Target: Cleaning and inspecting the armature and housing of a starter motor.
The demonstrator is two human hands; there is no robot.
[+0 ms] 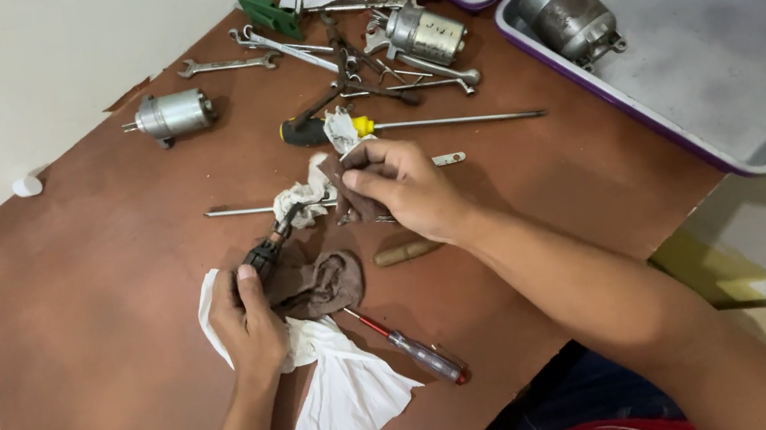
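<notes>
Wiping step, as I read it from my remote view: left hand [251, 315] is closed around a dark-handled tool [264, 256], thumb laid along the handle, fingers wrapped tight. The tool's front end runs up and right into a bunched, stained rag [305, 201], so I cannot tell what kind of tip it has. Right hand [409, 186] pinches a brown, dirty fold of that rag between thumb and fingertips, the other fingers curled in narrow. The tool sits low over the brown board [95, 319], just above a brown cloth [318, 285] lying on a white cloth [344, 393]. A red-handled screwdriver [413, 347] pokes out from under the cloths, a short wooden peg [406, 252] is just beside the right wrist, and a yellow-and-black screwdriver [330, 130] lies just beyond the right hand. Wrenches [224, 65], a small metal motor [176, 112] and a metal tray [731, 42] are well apart. My judgement: more rubbing calls for a firm left grip while the right pinch slides along the hidden shaft.
</notes>
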